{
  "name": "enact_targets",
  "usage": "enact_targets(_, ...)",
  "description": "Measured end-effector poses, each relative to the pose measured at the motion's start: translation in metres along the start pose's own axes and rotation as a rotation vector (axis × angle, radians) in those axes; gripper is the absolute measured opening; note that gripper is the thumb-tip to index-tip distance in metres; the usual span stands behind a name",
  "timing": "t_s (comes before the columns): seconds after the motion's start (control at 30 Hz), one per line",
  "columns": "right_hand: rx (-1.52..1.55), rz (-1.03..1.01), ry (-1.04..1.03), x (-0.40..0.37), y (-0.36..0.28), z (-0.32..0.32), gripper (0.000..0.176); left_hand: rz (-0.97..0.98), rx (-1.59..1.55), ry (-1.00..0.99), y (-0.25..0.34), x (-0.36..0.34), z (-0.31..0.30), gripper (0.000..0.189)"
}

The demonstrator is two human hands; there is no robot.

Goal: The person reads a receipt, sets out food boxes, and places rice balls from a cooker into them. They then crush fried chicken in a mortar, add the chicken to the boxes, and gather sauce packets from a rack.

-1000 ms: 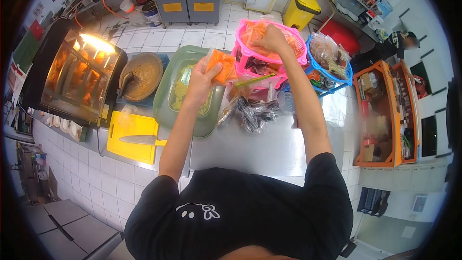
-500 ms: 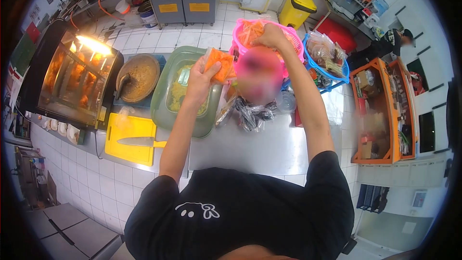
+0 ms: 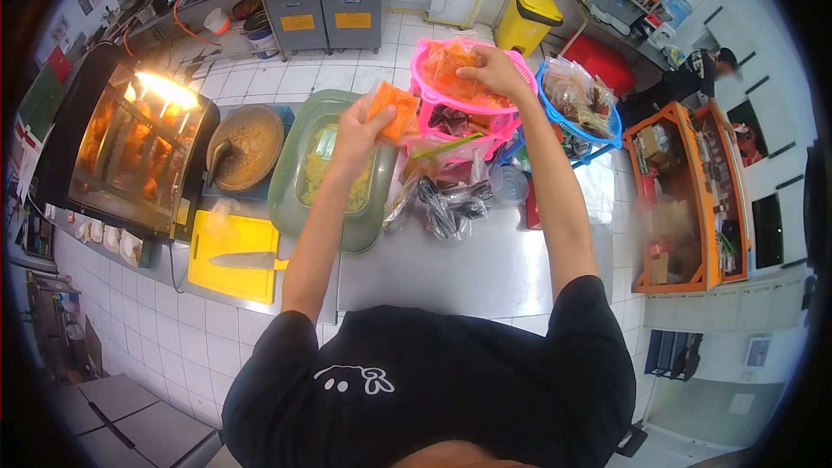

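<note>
My left hand (image 3: 355,132) grips a clear plastic packet (image 3: 393,113) with flat orange contents, held up between the green tub and the pink basket. Over the pink plastic basket (image 3: 416,82), my right hand (image 3: 498,74) has its thumb and fingers closed on one of the orange-filled packets (image 3: 451,65) heaped in the top tier. Dark packets (image 3: 455,121) show in the tier beneath. Below the basket lies a bundle of black plastic bags (image 3: 455,206) on the steel table.
A green tub (image 3: 284,182) with yellowish food stands left, beside a large bowl (image 3: 264,143) of brown mixture. A knife (image 3: 243,258) lies on a yellow cutting board (image 3: 204,277). A lit food warmer (image 3: 113,156), a blue basket (image 3: 598,134) and another person (image 3: 693,78) are around.
The pink basket's front, blurred earlier, is now clear. My right hand has shifted slightly down and right over the packets. My left hand still holds its packet, nearly in place.
</note>
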State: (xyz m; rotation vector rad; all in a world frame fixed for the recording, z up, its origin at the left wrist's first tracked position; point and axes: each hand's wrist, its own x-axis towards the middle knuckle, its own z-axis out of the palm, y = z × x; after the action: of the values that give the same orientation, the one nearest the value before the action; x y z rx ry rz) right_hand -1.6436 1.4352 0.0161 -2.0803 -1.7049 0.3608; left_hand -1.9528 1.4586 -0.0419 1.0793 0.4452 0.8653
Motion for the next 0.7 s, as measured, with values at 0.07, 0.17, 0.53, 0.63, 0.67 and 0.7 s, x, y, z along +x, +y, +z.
enact_targets(0.07,0.366,-0.084,0.098,0.001,0.026,0.006,0.032,-0.005,0.053,-0.052,0.010,0.022,-0.002,0.035)
enact_targets(0.17,0.865,-0.052,0.057,-0.020,0.013,-0.002,0.024,-0.029,0.162,-0.134,0.034,0.058,0.009,0.033)
enact_targets(0.53,0.057,-0.315,0.299,-0.023,0.019,0.014,0.050,-0.305,0.289,-0.394,-0.005,0.149,0.022,0.031)
enact_targets(0.63,-0.112,-0.380,0.433,-0.033,0.000,0.020,0.049,-0.350,0.245,-0.382,-0.001,0.149,0.025,0.028)
enact_targets(0.67,-0.106,-0.378,0.435,-0.036,-0.004,0.022,0.049,-0.355,0.240,-0.360,0.004,0.147,0.029,0.027)
enact_targets(0.7,-0.099,-0.346,0.467,-0.040,-0.006,0.025,0.047,-0.355,0.243,-0.359,0.004,0.148,0.028,0.027)
